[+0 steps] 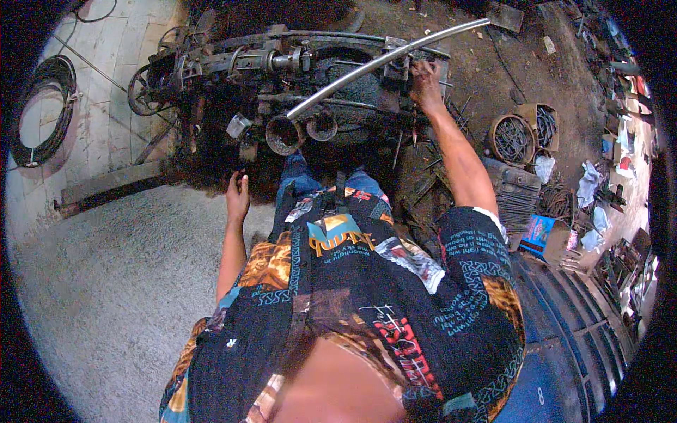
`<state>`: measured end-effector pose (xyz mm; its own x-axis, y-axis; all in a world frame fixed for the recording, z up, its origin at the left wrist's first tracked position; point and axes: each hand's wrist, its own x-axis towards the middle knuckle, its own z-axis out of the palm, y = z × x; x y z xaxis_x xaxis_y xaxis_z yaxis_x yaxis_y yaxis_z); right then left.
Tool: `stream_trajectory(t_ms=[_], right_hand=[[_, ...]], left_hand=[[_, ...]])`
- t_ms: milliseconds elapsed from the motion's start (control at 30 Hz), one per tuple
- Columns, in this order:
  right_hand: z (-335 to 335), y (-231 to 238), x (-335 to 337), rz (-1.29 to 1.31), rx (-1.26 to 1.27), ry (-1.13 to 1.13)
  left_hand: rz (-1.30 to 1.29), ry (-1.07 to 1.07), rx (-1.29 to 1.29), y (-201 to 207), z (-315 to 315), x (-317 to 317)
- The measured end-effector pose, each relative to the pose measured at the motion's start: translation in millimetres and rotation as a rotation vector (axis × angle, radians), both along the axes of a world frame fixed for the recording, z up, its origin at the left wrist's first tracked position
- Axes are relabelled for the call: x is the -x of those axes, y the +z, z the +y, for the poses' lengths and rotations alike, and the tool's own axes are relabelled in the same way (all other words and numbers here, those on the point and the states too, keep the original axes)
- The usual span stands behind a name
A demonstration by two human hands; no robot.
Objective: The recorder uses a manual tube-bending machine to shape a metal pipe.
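A dark, greasy lathe-like machine (268, 60) stretches across the view ahead of me. Over its right half slants a long shiny metal tube (367, 69), slightly bent in this view, its near end by two rusty round cups (283, 135). My right hand (427, 86) reaches to the machine's right end, just below the tube. Its fingers curl down at a dark metal block (396, 62); what they grip is hidden. My left hand (238, 196) hangs low beside my body, left of the cups, fingers loosely apart, with nothing plainly in it.
A spoked handwheel (144, 90) sits at the machine's left end. Coiled black hose (44, 113) lies on the far-left floor. To the right stand a round container of metal scraps (513, 138), a box of rods (545, 127), stacked bars (509, 194) and a blue ribbed metal surface (564, 331).
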<state>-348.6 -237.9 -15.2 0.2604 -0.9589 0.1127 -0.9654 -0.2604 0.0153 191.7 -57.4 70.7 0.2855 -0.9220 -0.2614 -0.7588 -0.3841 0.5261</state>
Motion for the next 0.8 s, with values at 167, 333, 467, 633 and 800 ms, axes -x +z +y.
stream_trajectory(t_ms=[167,333,467,633,800], right_hand=[[4.4,-3.5,2.6,-0.288,0.158,-0.003],[1.0,-15.6,11.4,-0.251,0.310,0.073],[-1.4,-18.2,13.7,-0.170,0.264,0.052],[-0.4,-11.4,15.0,-0.113,0.218,0.030],[-1.9,-15.0,18.6,-0.154,0.126,0.019]], left_hand=[[-0.005,0.008,-0.002,1.3,-0.3,1.2],[0.003,0.015,-0.054,-0.7,2.2,-2.5],[-0.008,-0.014,-0.006,-6.8,3.6,-7.5],[-0.013,-0.011,0.009,-8.9,4.1,-8.4],[0.045,0.054,-0.051,-5.1,3.0,-4.7]])
